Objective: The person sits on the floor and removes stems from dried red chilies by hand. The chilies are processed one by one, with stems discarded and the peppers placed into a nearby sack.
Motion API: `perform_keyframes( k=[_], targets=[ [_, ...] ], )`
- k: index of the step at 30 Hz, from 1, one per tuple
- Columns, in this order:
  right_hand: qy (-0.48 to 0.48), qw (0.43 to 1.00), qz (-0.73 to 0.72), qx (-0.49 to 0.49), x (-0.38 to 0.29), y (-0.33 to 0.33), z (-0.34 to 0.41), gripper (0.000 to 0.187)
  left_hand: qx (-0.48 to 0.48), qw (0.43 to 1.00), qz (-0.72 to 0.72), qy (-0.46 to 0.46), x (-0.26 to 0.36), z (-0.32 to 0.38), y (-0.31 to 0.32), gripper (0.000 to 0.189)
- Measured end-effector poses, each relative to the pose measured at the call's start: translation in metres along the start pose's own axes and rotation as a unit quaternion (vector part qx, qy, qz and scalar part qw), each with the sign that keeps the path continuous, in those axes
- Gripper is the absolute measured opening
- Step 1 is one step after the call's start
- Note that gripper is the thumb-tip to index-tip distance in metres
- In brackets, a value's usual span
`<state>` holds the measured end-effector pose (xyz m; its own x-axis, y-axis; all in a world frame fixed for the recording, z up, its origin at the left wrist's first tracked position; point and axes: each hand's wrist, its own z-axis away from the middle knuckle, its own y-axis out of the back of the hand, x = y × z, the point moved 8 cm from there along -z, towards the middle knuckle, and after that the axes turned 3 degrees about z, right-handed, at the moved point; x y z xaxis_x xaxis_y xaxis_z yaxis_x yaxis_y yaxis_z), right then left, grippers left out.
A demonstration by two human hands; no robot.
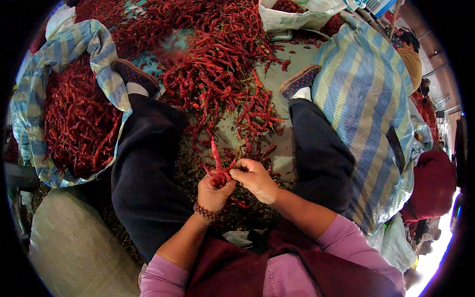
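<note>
My left hand [214, 193], with a beaded bracelet at the wrist, is closed around a small bunch of dried red chillies [219, 174]; one long chilli points up out of it. My right hand [254, 178] touches the right side of the bunch, thumb and forefinger pinched together at a chilli. Whether a stem is between those fingertips is too small to tell. Ahead of both hands, between my legs, a large heap of dried red chillies [219, 70] spreads over the floor. Stems and plant scraps [252, 211] lie beneath my hands.
An open striped woven sack [68, 55] filled with chillies stands at the left. A full striped sack [363, 100] leans by my right leg. A white woven sack [297, 20] is beyond the heap, a pale sack [78, 245] at lower left. Another person [410, 63] sits at far right.
</note>
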<state>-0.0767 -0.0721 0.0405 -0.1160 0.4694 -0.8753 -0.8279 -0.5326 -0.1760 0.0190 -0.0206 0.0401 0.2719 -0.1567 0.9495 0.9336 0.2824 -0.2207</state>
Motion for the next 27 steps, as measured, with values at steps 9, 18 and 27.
perform_keyframes(
  k=[9,18,27],
  targets=[
    [-0.043,0.998,0.012,-0.041,0.006,0.007,0.002,0.016,-0.005,0.994,-0.106,-0.025,0.003,0.000,-0.003,0.014],
    [-0.084,0.992,-0.060,-0.066,0.027,0.014,0.000,0.015,-0.028,0.978,-0.178,-0.107,0.014,0.001,-0.010,0.016],
    [-0.094,0.987,-0.097,-0.083,0.030,0.014,0.002,0.015,-0.043,0.959,-0.236,-0.151,0.026,0.003,-0.014,0.017]
  ],
)
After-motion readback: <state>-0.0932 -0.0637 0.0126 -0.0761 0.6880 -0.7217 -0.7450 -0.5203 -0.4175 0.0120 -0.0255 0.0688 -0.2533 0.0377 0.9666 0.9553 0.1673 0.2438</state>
